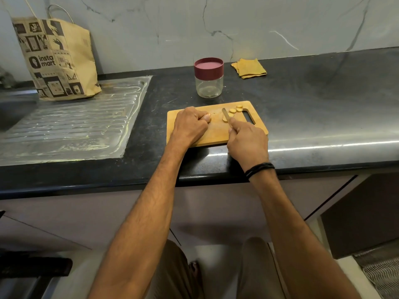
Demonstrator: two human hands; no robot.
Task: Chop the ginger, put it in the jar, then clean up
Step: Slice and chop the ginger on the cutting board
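On the wooden cutting board (216, 133), at the near edge of the black desk (313, 100), both of my hands are at work. My right hand (248, 143) grips the handle of a small knife (226, 115), forefinger stretched along its top, and the blade points away from me across the right half of the board. Ginger slices (234, 110), round and pale yellow, lie in a short row beside the blade, running up towards the board's handle slot at its far right corner; one more slice sits right against the blade, nearer to me. My left hand (190, 126) rests clenched on the left half of the board, thumb tucked against the curled fingers; I cannot tell whether a piece of ginger is pinched inside, as the fist hides it. Just behind the board stands a clear glass jar (209, 87) with its maroon lid (209, 66) on and nothing showing inside. Behind the board and to its right, near the wall, lies a folded yellow cloth (248, 68). Left of the board is the ribbed steel drainboard (71, 121), with a printed paper bag (58, 59) standing at its far end. A black corded band (260, 169) circles my right wrist.
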